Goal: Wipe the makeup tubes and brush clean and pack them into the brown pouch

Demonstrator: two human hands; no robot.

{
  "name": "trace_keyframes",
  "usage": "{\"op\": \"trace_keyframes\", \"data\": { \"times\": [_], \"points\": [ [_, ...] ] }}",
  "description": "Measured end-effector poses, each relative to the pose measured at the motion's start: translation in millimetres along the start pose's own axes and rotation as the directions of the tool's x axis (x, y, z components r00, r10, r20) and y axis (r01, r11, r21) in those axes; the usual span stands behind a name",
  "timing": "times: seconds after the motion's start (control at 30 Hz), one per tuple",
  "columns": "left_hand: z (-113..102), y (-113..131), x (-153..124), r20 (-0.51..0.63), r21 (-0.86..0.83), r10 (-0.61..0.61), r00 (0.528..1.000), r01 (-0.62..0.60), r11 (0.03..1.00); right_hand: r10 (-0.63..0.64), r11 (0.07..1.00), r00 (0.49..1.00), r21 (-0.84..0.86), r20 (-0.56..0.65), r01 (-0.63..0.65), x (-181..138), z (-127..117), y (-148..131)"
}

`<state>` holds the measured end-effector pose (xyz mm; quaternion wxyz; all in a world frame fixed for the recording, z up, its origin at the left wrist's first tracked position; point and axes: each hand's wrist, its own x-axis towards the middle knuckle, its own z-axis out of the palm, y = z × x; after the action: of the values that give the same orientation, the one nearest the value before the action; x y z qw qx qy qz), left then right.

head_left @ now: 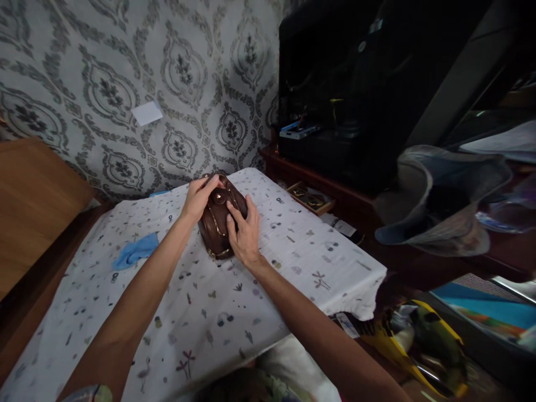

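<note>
A white cloth (234,290) printed with small flowers and birds is covering the low surface in front of the person, hanging down ragged at its right corner. A crumpled blue rag (136,250) is lying on the cloth to the left, well apart from the hands. Grey damask wallpaper (104,84) is running across the wall behind, with a white slip of paper (146,113) stuck on it. To the right a dark cabinet (335,84) is looming over a reddish shelf, where a small wooden tray (310,197) is sitting. A grey hat (439,195) is resting farther right, and a yellow toy (419,340) is lying low on the floor side.

Near the far edge of the cloth a small brown leather bag (218,222) is lying, rounded and glossy, with gold-coloured trim along its seam and a metal fitting on top. The left hand (197,198) is curling over the bag's upper left side, fingers bent and close together against the leather. The right hand (245,231) is lying on its right flank, fingers slightly spread and pressing flat on the surface.
</note>
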<state>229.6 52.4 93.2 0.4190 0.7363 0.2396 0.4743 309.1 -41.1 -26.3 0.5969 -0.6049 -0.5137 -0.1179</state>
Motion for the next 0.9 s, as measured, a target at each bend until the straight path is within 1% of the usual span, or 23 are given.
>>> {"op": "trace_keyframes", "data": {
  "times": [0.13, 0.2, 0.23, 0.27, 0.33, 0.37, 0.43, 0.53, 0.6, 0.67, 0.77, 0.9],
  "points": [
    [-1.2, -1.4, -0.7, 0.019, 0.018, -0.006, 1.0, 0.005, 1.0, 0.011, 1.0, 1.0, 0.01, 0.01, -0.011, 0.0, -0.3, 0.6],
    [-6.4, -0.7, -1.4, 0.036, 0.113, 0.014, 0.999, -0.018, 0.993, 0.021, 1.0, 1.0, 0.017, 0.019, -0.021, 0.2, -1.0, 1.1],
    [-10.8, 0.0, -1.8, 0.044, 0.203, 0.036, 0.998, -0.045, 0.978, 0.026, 0.999, 0.999, 0.021, 0.024, -0.026, 0.2, -1.2, 1.3],
    [-16.3, 0.7, -2.0, 0.048, 0.31, 0.067, 0.997, -0.078, 0.948, 0.032, 0.999, 0.999, 0.025, 0.027, -0.032, 0.1, -1.2, 1.5],
    [-30.0, 1.3, -1.9, 0.042, 0.514, 0.119, 0.992, -0.124, 0.849, 0.043, 0.999, 0.999, 0.031, 0.03, -0.043, -0.4, -0.7, 1.7],
    [-37.4, 1.0, -1.7, 0.028, 0.589, 0.127, 0.992, -0.119, 0.8, 0.044, 0.998, 0.999, 0.033, 0.033, -0.045, -0.8, -0.2, 1.8],
    [-50.5, -0.7, -1.1, -0.017, 0.68, 0.097, 0.995, -0.06, 0.731, 0.04, 0.999, 0.999, 0.034, 0.035, -0.041, -1.6, 1.0, 2.0],
    [-60.2, -3.7, -0.9, -0.062, 0.726, 0.018, 0.998, 0.033, 0.687, 0.021, 0.999, 0.999, 0.028, 0.035, -0.022, -2.3, 1.6, 2.7],
    [-59.0, -3.8, -1.6, -0.062, 0.725, 0.008, 0.998, 0.039, 0.688, 0.013, 1.0, 0.999, 0.022, 0.039, -0.014, -2.3, 1.1, 3.4],
    [-54.6, -1.2, -3.3, -0.046, 0.728, 0.028, 0.999, 0.015, 0.686, 0.01, 1.0, 0.999, 0.013, 0.048, -0.011, -2.0, 0.4, 4.1],
    [-48.0, 7.8, -7.8, -0.007, 0.763, 0.055, 0.998, -0.03, 0.646, 0.007, 1.0, 0.998, 0.002, 0.055, -0.007, -1.8, 0.3, 4.9],
    [-43.3, 25.7, -17.8, 0.09, 0.808, 0.06, 0.994, -0.108, 0.58, 0.018, 1.0, 0.998, 0.002, 0.052, -0.019, -2.0, 1.8, 4.7]
  ]
}}
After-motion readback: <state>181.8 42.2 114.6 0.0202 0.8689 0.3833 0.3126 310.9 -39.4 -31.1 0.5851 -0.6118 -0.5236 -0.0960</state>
